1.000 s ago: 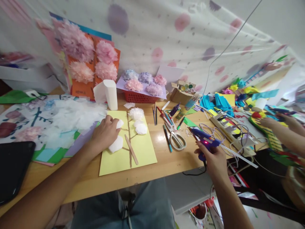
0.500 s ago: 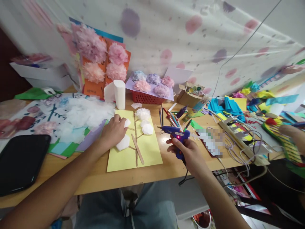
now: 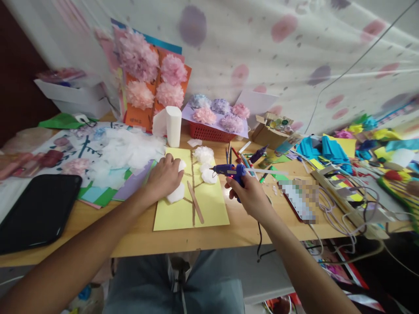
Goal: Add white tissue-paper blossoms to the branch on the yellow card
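The right hand (image 3: 250, 196) has swung in from the far side of the bench (image 3: 245, 229) – a second ago it was out by the cables, now it is closed round the blue glue gun (image 3: 231, 170) just beside the yellow card (image 3: 211, 207). The gun's nozzle points left, almost touching the second puff (image 3: 208, 175) on the drawn branch. The left hand (image 3: 165, 176) has not shifted: fingers curled down over a white tissue puff (image 3: 176, 194), pinning it to the card. A wooden stick (image 3: 195, 208) lies on the card between the hands. So the glue is now at the flowers – within reach of the spot the left hand holds.
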The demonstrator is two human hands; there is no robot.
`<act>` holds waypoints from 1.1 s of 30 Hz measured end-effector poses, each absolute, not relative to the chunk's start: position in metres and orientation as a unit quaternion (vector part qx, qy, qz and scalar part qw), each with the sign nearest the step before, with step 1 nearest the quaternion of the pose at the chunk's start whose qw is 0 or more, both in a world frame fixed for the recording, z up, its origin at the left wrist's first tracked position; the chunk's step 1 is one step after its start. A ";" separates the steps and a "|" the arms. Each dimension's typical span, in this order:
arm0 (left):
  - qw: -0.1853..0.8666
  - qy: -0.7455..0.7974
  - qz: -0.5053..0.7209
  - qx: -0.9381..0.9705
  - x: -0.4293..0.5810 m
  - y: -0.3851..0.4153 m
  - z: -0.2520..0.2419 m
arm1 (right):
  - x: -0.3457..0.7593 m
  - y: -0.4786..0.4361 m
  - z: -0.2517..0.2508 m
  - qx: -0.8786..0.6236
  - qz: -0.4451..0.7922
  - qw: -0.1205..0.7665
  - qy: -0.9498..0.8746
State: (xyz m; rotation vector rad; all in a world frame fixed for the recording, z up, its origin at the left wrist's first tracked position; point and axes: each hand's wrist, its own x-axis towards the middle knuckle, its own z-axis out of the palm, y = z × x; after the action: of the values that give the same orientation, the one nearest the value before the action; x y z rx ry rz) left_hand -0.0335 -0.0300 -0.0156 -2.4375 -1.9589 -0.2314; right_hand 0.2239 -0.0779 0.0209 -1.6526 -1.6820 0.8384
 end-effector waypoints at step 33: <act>0.009 -0.618 -0.063 -0.784 -0.033 -0.031 -0.016 | 0.218 -0.059 0.011 -0.596 0.216 0.283 -0.720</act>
State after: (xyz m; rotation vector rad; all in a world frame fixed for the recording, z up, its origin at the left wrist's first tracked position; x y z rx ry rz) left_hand -0.0327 -0.0314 -0.0158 -2.4473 -1.9305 -0.1979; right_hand 0.2181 -0.0593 0.0107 -1.5944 -1.9281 0.5781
